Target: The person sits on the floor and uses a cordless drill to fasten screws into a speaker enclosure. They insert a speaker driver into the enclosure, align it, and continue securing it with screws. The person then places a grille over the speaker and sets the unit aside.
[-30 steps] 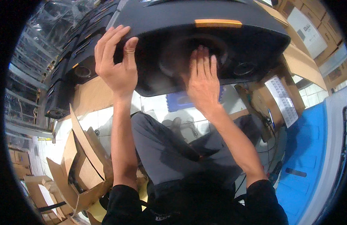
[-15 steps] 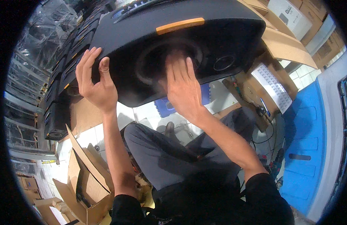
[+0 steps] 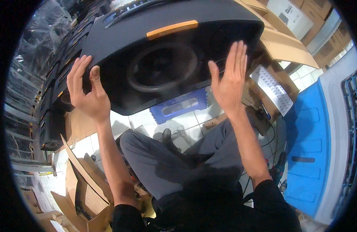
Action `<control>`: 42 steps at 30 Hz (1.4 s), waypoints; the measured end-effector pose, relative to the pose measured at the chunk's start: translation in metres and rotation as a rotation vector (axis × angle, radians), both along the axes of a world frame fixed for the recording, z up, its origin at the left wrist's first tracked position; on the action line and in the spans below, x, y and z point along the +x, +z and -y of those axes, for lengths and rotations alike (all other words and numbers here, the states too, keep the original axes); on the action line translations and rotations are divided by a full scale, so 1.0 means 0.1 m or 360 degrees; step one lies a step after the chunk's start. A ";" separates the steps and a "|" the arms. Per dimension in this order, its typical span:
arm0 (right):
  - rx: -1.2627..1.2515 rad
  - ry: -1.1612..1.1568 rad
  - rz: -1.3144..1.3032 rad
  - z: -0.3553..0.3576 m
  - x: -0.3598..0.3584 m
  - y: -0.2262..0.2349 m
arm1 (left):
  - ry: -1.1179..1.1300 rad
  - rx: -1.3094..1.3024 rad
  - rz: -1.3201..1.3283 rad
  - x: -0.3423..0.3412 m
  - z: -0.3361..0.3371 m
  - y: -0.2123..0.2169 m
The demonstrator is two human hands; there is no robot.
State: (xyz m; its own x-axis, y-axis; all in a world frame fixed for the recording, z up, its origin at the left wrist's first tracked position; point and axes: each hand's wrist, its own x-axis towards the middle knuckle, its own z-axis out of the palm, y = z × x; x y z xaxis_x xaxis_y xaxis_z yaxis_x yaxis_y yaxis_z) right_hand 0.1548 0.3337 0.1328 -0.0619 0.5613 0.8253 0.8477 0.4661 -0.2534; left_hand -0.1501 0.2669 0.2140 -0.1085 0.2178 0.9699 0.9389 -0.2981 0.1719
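Note:
In front of me stands a large black speaker cabinet (image 3: 116, 89) with a round speaker cone (image 3: 161, 65) in its face and an orange strip (image 3: 172, 29) along the upper edge. My left hand (image 3: 87, 87) is at the cabinet's left end, fingers raised and thumb apart, holding nothing. At the right part of the face is my right hand (image 3: 229, 83), its fingers straight and its thumb spread, with nothing in it. Whether either palm touches the cabinet I cannot tell. Under the cabinet shows a blue plastic stool (image 3: 180, 106).
More black speakers (image 3: 53, 125) line the left side. Open cardboard boxes (image 3: 89, 193) lie at the lower left. On the right, a printed white sheet (image 3: 272, 89) rests on a carton near cables and tools. A blue panel (image 3: 307, 147) stands farther right.
My right hand has moved from the speaker cone to the right part of the face. The cabinet and my left hand appear slightly farther left in view.

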 end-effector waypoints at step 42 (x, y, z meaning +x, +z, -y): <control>0.0097 0.0287 0.0226 -0.38 -0.24 1.30 | -0.0085 -0.0001 0.0044 -0.04 0.10 -0.13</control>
State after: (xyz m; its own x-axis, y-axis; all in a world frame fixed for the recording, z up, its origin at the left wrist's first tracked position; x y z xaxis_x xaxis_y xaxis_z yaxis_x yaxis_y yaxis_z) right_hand 0.1311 0.3715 0.2633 -0.2747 0.4799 0.8332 0.7745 0.6240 -0.1040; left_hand -0.1536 0.2570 0.2010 -0.1237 0.2244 0.9666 0.9164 -0.3478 0.1980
